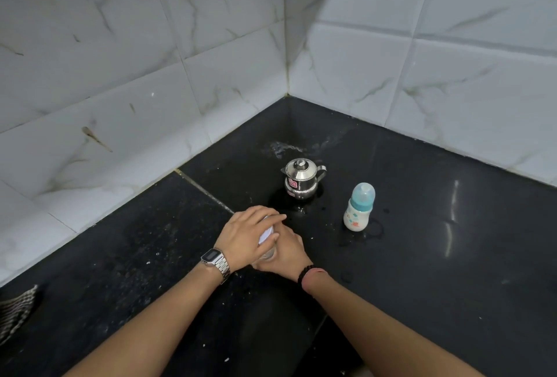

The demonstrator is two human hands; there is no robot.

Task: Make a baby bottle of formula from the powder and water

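Your left hand (247, 233) curled over white lid (266, 235) of clear container (269, 253), gripping it from above; your right hand (286, 251) wrapped round container body, holding it on black counter (422, 256); contents mostly hidden by fingers, cannot tell. Baby bottle (358, 206) upright, teal cap on, well right of hands, wet patch round base; steel kettle (303, 179) lid on, behind hands near corner. Watch (215, 260) on left wrist; bead bracelet (305, 275) on right.
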